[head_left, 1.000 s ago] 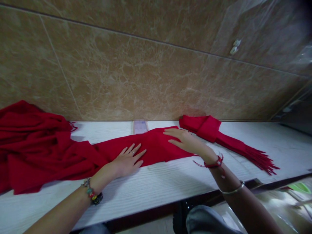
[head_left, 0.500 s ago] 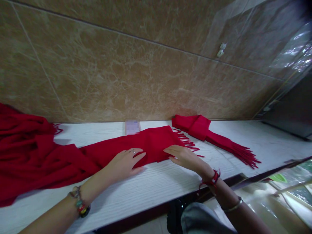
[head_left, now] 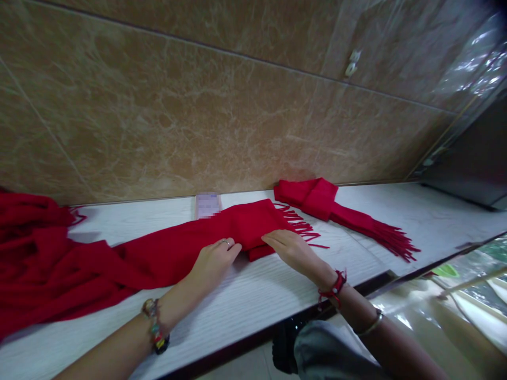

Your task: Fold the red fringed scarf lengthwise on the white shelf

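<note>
A red scarf (head_left: pixel 178 248) stretches along the white surface, bunched at the left and laid in a flat band toward its fringed end at the right. My left hand (head_left: pixel 214 261) pinches the near edge of this band, its fingertips partly hidden by the cloth. At the same edge, nearer the fringe, my right hand (head_left: pixel 291 247) has its fingers closed on the scarf. Between the two hands the edge is lifted, and a lower layer shows beneath it. Beyond the fringe lies a second red scarf (head_left: pixel 317 198), folded over itself with its fringe pointing right.
A small pale packet or card (head_left: pixel 208 206) lies behind the scarf by the brown tiled wall (head_left: pixel 178 105). A dark box-like object (head_left: pixel 471 153) stands at the far right. The white counter's (head_left: pixel 253 295) dark front edge runs close below my forearms.
My left hand has gone from lying spread on the scarf to gripping its near edge. That edge is now raised between my hands. The view has shifted slightly.
</note>
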`<action>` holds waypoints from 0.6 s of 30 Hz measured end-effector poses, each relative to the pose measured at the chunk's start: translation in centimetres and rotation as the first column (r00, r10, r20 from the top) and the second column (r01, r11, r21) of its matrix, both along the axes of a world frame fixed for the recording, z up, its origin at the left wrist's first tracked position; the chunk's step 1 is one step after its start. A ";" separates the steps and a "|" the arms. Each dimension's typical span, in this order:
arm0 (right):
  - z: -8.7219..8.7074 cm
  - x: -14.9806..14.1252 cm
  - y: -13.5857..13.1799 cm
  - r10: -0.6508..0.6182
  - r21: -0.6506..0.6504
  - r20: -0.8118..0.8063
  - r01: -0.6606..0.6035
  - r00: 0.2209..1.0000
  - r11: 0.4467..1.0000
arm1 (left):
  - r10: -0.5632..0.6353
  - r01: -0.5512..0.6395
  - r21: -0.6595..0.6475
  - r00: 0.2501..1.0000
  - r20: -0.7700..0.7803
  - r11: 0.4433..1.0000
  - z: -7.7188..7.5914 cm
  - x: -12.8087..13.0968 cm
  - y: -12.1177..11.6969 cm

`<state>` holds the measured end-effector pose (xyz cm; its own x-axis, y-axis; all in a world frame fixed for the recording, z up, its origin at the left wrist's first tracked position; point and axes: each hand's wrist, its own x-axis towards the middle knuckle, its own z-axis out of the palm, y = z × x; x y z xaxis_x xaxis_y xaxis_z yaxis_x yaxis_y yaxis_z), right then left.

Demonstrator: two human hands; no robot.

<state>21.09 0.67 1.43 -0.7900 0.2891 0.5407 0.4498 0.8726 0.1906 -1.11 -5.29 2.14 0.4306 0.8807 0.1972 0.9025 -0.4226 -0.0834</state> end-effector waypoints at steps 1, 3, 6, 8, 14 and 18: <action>-0.1 0.1 0.1 -0.006 -0.001 -0.009 0.006 1.000 1.000 | 0.005 -0.005 0.001 1.000 0.008 1.000 0.0 -0.1 0.0; -0.2 0.2 0.1 -0.019 -0.015 -0.029 0.018 0.999 1.000 | -0.001 0.001 0.007 1.000 0.022 1.000 0.0 -0.2 0.0; -0.2 0.3 0.1 -0.036 -0.030 -0.063 0.034 0.997 0.999 | -0.038 0.038 0.031 0.999 0.027 0.999 -0.1 -0.2 0.1; -0.1 0.3 0.0 -0.045 -0.032 -0.082 0.042 0.996 0.999 | -0.070 0.069 0.047 0.997 0.025 0.997 -0.2 -0.2 0.1; 0.2 0.9 -0.1 0.039 -0.040 -0.063 -0.042 0.997 0.998 | -0.123 0.121 0.057 0.992 0.032 0.991 -0.2 -0.4 0.0; 0.3 1.5 -0.1 0.104 -0.066 -0.126 -0.113 0.987 0.991 | -0.161 0.158 0.062 0.986 0.042 0.985 -0.1 -0.6 0.0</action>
